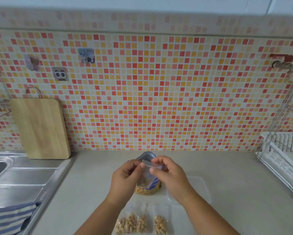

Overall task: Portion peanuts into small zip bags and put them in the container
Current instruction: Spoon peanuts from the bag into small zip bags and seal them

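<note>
Both hands hold a small clear zip bag [150,173] by its top edge above the counter. My left hand [125,175] pinches the left end of the strip and my right hand [167,173] pinches the right end. Behind the bag stands the big peanut pouch [147,189], open at the top, with peanuts showing through its lower part. Filled small bags of peanuts [142,223] lie side by side near the front edge. A clear plastic container [200,189] sits to the right, partly hidden by my right forearm.
A steel sink and drainboard [20,177] fill the left, with a striped cloth [10,216] over the front rim. A wooden cutting board [40,128] leans on the tiled wall. A white dish rack [284,158] stands at the right.
</note>
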Available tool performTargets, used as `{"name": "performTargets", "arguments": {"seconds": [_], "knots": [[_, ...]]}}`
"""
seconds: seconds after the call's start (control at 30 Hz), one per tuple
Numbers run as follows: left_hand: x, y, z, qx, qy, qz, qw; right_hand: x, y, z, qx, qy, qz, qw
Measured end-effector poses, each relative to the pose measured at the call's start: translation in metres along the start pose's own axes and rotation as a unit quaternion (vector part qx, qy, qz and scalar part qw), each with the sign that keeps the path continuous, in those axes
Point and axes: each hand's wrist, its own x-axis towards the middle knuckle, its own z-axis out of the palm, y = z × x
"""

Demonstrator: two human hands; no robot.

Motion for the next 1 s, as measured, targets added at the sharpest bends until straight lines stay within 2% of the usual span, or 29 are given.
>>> {"name": "performTargets", "arguments": {"seconds": [0.13,0.33,0.6,0.87,1.0], "knots": [[0.001,0.001,0.002,0.055,-0.003,0.042,0.998,0.003,-0.015,0.002,-0.118,0.015,-0.080,0.990],[0.003,-0.001,0.003,0.102,0.005,0.087,0.991,0.004,-0.019,0.004,-0.163,0.016,-0.112,0.980],[0.003,-0.001,0.010,0.026,0.098,0.041,0.994,0.011,-0.014,-0.005,-0.142,-0.002,-0.050,0.989],[0.005,-0.013,0.009,-0.002,0.098,-0.018,0.995,0.016,0.001,-0.001,-0.125,0.009,-0.012,0.992],[0.008,-0.045,0.002,0.069,0.067,-0.114,0.989,0.017,0.019,-0.007,-0.118,-0.026,0.081,0.989]]}}
